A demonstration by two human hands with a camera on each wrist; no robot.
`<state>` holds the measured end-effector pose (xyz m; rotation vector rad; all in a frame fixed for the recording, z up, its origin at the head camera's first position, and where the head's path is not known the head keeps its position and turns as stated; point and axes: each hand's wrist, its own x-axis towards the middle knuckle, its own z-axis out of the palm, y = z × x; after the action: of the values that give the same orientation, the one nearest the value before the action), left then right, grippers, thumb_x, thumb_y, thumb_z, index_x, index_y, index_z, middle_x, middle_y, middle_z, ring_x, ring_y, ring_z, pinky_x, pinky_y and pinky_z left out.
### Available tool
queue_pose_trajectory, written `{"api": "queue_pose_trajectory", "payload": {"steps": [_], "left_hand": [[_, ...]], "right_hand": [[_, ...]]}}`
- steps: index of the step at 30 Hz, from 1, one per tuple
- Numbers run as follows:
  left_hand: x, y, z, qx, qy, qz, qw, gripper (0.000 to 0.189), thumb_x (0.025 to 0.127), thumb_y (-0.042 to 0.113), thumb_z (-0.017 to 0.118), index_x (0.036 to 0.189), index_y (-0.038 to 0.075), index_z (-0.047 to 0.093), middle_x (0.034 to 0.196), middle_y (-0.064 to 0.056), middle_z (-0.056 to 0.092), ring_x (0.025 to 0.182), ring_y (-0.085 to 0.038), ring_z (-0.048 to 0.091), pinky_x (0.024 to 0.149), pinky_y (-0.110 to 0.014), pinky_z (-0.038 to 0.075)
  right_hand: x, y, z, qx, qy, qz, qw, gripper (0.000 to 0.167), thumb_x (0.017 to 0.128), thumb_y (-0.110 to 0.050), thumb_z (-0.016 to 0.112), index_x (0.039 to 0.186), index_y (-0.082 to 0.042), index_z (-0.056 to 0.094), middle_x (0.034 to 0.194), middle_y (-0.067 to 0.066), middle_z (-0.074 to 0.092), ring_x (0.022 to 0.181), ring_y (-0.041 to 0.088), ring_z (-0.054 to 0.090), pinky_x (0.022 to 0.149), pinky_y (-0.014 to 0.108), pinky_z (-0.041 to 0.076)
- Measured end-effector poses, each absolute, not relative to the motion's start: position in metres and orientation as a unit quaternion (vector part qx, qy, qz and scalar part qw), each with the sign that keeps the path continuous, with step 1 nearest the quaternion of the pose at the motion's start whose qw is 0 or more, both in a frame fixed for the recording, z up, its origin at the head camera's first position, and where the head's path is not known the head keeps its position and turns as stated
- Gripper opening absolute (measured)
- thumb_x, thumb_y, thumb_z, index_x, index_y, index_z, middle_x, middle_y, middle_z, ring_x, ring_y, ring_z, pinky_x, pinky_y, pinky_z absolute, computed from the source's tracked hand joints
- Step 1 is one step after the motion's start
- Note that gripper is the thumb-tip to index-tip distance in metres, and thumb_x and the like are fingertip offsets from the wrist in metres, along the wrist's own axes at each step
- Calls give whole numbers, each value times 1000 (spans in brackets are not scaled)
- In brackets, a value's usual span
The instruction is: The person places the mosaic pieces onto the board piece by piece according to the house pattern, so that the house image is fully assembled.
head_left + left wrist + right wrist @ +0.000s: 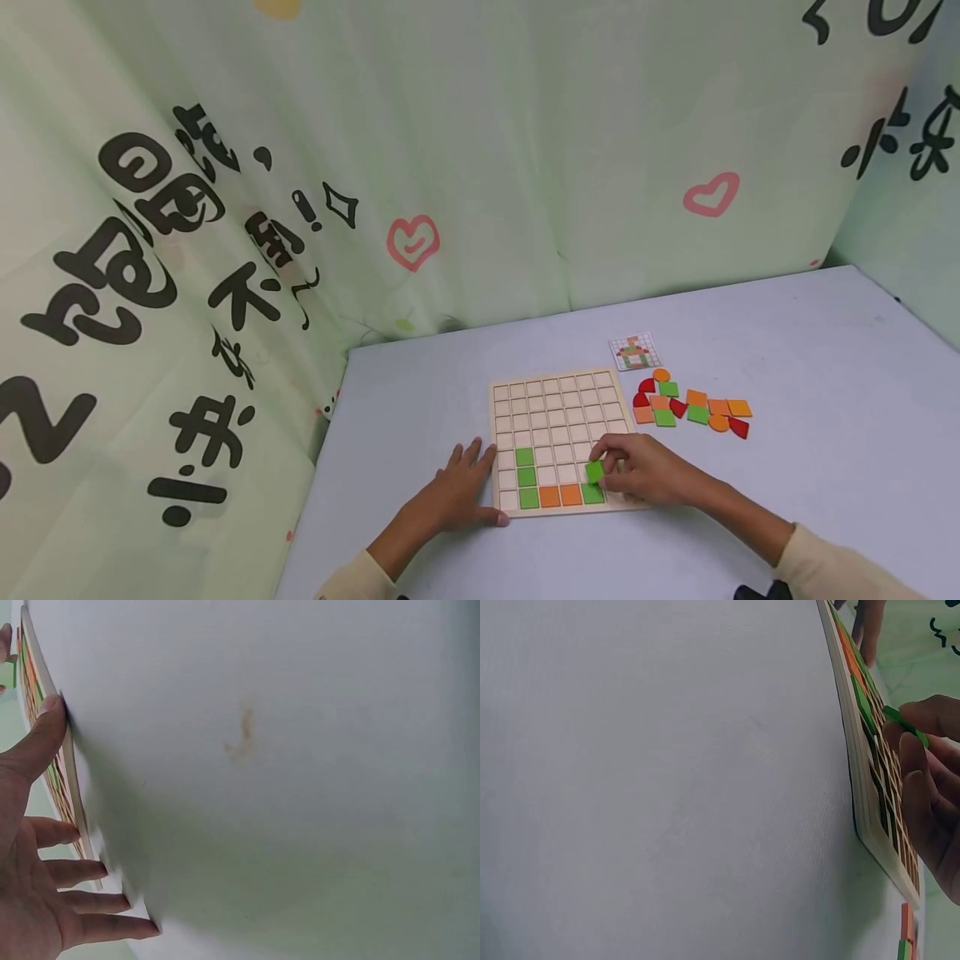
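1. Over the grid board (552,421): right hand (649,469) pinches green tile (595,472), likely for fine aim.
2. Left edge: left hand (459,495) spread, touching board, probably bracing it.
3. Beyond right: loose pieces (697,414), pattern card (636,352), presumably for easy reach.

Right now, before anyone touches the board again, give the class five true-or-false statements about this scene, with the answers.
1. The right hand pinches a green square. True.
2. The left hand grips an orange piece. False: the left hand holds no piece and rests at the edge of the board.
3. Two orange squares sit side by side in the board's nearest row. True.
4. The picture card lies on top of the board. False: the picture card lies on the table, beyond the board.
5. The loose pieces are all green. False: red and orange ones lie there too.
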<state>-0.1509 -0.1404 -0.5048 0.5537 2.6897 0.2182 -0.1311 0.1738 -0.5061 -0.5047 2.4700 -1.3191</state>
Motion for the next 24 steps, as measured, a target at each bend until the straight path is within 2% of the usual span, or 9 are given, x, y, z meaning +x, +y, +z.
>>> {"api": "queue_pose_trajectory", "payload": {"steps": [14,24], "left_hand": [[-149,-140,-502,196,959,75,189,105,74,58,82,157,16,34,163,-15,31,148,-47,29,101,-68,43],[-150,-141,-506,196,959,74,189,105,74,58,82,158,17,33,164,-14,29,149,-46,28,102,-68,43]], "right_hand": [[-135,162,-511,-174,873,-441,114,23,84,-14,80,104,-11,68,80,-8,63,74,4,57,65,20,48],[-136,158,-510,-171,889,-412,103,20,82,-14,82,99,-11,72,75,-9,59,71,5,52,63,21,45]]}}
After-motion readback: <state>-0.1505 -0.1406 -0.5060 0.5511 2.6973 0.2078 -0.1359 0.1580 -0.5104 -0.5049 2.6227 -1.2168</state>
